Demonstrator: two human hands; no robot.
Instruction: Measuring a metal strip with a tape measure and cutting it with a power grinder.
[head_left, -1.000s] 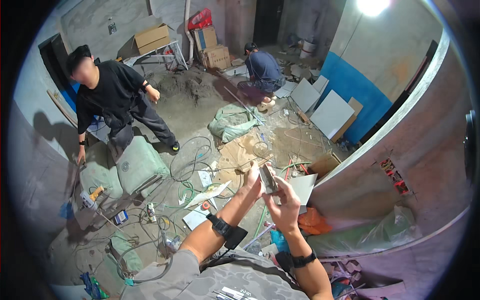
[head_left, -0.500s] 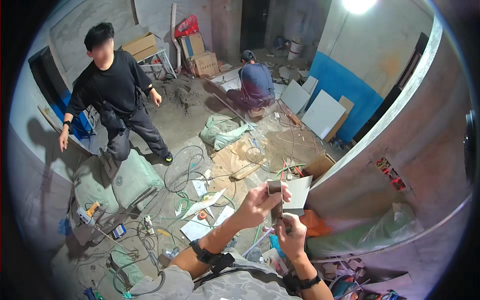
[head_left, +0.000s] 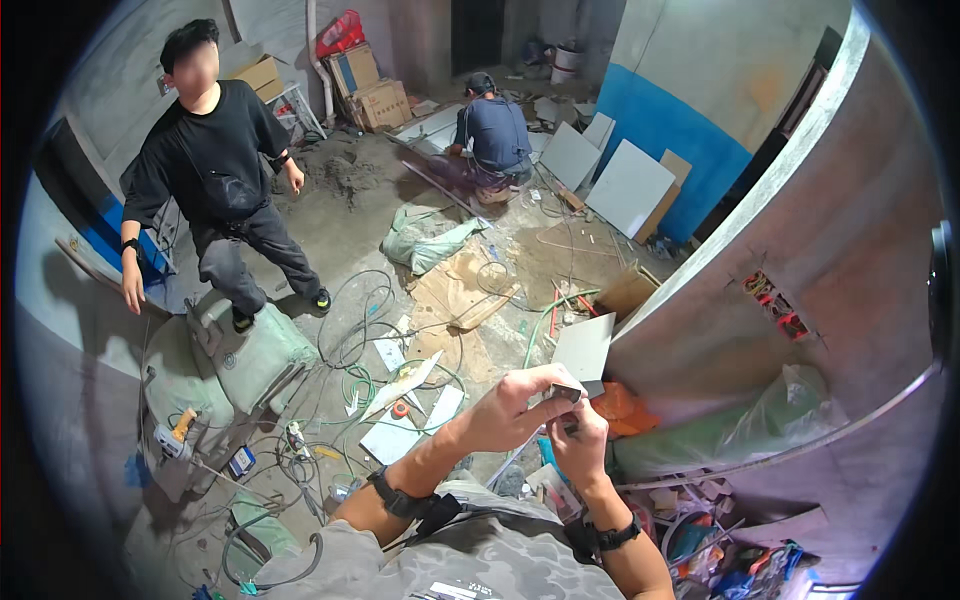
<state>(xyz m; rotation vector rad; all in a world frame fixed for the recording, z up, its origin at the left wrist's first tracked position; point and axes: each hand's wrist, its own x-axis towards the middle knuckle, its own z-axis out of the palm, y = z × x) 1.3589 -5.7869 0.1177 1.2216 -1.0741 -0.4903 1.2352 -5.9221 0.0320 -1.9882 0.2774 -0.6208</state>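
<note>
In front of my body, both hands grip a small dark, flat-sided piece (head_left: 567, 393), seen nearly edge-on; its material cannot be made out. My left hand (head_left: 515, 410) pinches its upper part between thumb and fingers. Just below and to the right, my right hand (head_left: 580, 437) closes on its lower part, and the fingers hide much of it. Behind the hands a pale square tile (head_left: 583, 345) leans near the curved wall. An orange bag (head_left: 625, 407) lies to the right of my right hand.
A person in black (head_left: 210, 150) stands at left beside stacked sacks (head_left: 265, 345). Another person (head_left: 495, 135) crouches at the back near leaning tiles (head_left: 630, 188). Hoses, cables (head_left: 360, 330) and tile offcuts (head_left: 410, 425) litter the floor. A yellow-handled power tool (head_left: 178, 437) rests at left.
The dark piece has tipped from upright to nearly edge-on, and my hands have come closer together. The person at left has shifted slightly in the view as my head turned.
</note>
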